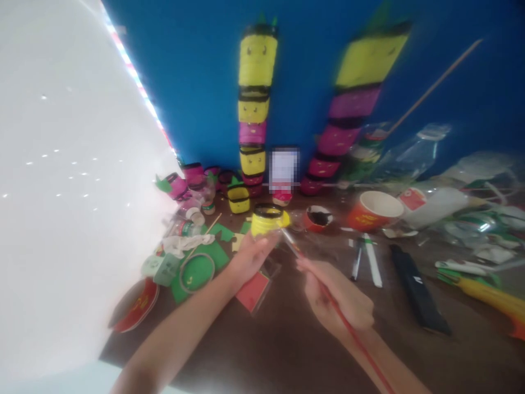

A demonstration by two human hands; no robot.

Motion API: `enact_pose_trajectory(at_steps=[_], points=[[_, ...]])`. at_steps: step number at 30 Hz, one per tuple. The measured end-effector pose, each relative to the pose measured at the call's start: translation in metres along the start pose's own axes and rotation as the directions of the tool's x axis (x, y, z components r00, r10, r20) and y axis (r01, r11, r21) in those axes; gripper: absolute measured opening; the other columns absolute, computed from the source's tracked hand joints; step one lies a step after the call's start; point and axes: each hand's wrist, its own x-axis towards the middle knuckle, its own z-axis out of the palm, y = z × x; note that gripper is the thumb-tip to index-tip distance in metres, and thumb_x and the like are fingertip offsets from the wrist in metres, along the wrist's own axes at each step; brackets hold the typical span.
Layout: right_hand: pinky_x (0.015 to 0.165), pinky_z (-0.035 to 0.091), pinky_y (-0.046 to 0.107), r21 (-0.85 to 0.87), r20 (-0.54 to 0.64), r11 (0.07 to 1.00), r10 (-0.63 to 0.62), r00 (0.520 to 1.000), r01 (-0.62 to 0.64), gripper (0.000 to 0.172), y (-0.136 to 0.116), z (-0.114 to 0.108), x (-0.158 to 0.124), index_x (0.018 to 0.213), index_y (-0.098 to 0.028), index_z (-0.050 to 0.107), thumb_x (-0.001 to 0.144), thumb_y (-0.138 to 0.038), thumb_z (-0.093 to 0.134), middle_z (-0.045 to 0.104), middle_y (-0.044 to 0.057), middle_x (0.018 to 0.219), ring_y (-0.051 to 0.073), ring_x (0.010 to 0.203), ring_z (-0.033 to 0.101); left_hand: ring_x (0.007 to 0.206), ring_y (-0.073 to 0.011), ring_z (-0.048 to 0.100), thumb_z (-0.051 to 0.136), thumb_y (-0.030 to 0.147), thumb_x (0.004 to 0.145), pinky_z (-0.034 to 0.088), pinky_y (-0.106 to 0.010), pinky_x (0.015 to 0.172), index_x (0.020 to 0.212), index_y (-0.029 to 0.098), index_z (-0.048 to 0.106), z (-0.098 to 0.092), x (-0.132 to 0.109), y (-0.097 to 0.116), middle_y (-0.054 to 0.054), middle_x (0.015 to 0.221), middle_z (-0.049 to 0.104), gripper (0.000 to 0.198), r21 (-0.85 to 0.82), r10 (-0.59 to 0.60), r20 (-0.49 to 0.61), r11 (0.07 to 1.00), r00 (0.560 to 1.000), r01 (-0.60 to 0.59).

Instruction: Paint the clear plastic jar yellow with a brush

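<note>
My left hand [251, 256] grips a small yellow painted cup with a black rim [268, 220], held tilted just above the brown table [287, 339]. My right hand [338, 295] is closed around a thin red-handled paintbrush [328, 295]; its bristle tip points up-left and sits right beside the yellow cup. The picture is blurred, so I cannot tell whether the tip touches the cup.
Stacks of yellow and pink painted cups [254, 104] lean on the blue wall. An orange paper cup [375, 210], a small dish of dark paint [319, 218], pens [371, 262], a black flat object [416, 287], clear plastic bottles [414, 156], green foam scraps [197, 268] and a red lid [137, 306] lie around.
</note>
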Motion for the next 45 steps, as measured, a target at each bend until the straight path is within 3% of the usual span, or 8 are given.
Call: enact_pose_trajectory(at_steps=[13,18,25,45], points=[[0.069,0.055,0.022,-0.026,-0.010,1.000,0.000,1.000,0.000,0.026,-0.0005,-0.0001,-0.0023,0.094,-0.017,0.062,0.074,0.000,0.058,0.071,0.003,0.076,0.013,0.068,0.068,0.115,-0.0236,0.054,0.071,0.023,0.069,0.029,-0.041,0.109,0.117,0.016,0.056,0.0011,-0.0006,0.0010,-0.009,0.111,0.066,0.051,0.019,-0.002,0.019,1.000,1.000,0.001],[0.066,0.055,0.022,-0.018,-0.003,1.000,-0.005,1.000,0.005,0.022,-0.0017,-0.0011,-0.0014,0.089,-0.017,0.063,0.074,-0.001,0.058,0.070,0.003,0.073,0.013,0.066,0.067,0.116,-0.0241,0.054,0.071,0.023,0.069,0.029,-0.043,0.108,0.118,0.018,0.055,-0.0023,-0.0009,-0.0015,-0.008,0.108,0.066,0.052,0.017,-0.009,-0.021,1.000,1.000,0.009],[0.068,0.055,0.022,-0.005,-0.010,1.000,0.023,1.000,-0.023,0.028,-0.0031,-0.0026,-0.0007,0.095,-0.016,0.061,0.074,0.002,0.057,0.071,0.003,0.076,0.012,0.066,0.067,0.115,-0.0233,0.054,0.070,0.025,0.070,0.030,-0.041,0.108,0.115,0.017,0.057,0.0006,0.0003,-0.0004,-0.009,0.114,0.064,0.048,0.046,0.022,0.047,0.999,0.999,-0.024],[0.068,0.055,0.024,-0.036,0.018,0.999,0.028,0.999,-0.027,0.026,-0.0021,0.0003,-0.0029,0.096,-0.016,0.062,0.075,0.000,0.058,0.071,0.004,0.078,0.013,0.067,0.068,0.116,-0.0257,0.054,0.074,0.025,0.065,0.030,-0.044,0.107,0.123,0.019,0.051,0.0059,0.0001,0.0020,-0.009,0.112,0.065,0.062,0.070,0.007,0.010,0.998,1.000,-0.008]])
